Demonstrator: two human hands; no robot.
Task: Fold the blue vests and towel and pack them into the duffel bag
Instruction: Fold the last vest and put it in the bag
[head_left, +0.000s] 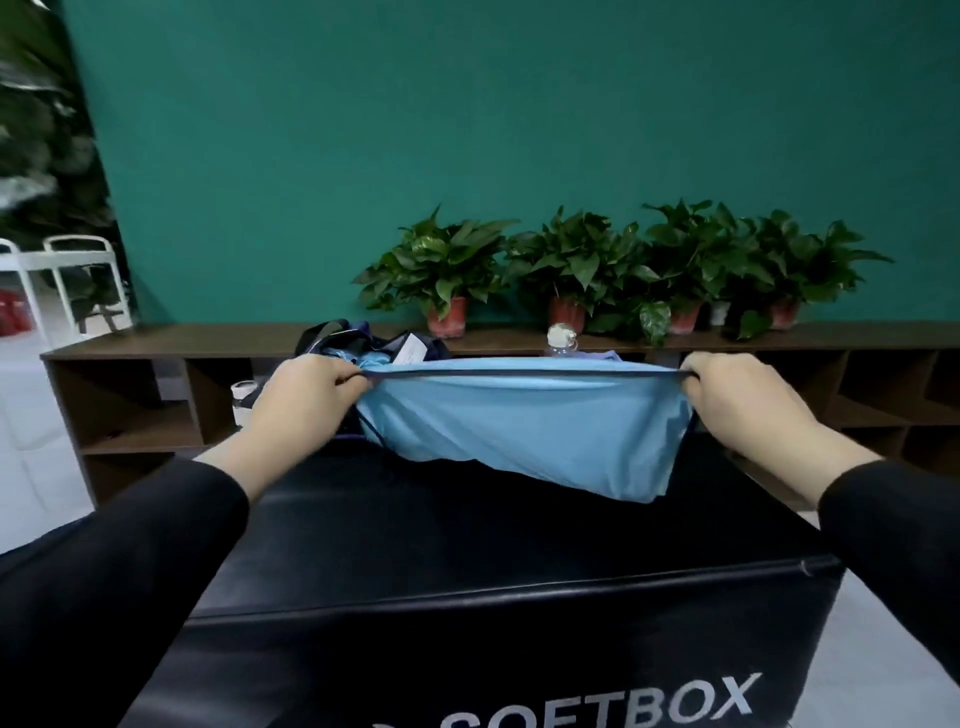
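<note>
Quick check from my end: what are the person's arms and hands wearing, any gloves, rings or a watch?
Both arms wear long, plain black sleeves that end at the wrists. The left hand and right hand are bare: no gloves, and no rings, watch or wristband show on the sides in view. The sleeves carry no visible logos, stripes or markings.

- Teal wall across upper frame.
- Low brown shelf unit mid-frame, open cubbies.
- Potted plants in row on top, right of centre.
- White chairs far left.
</note>
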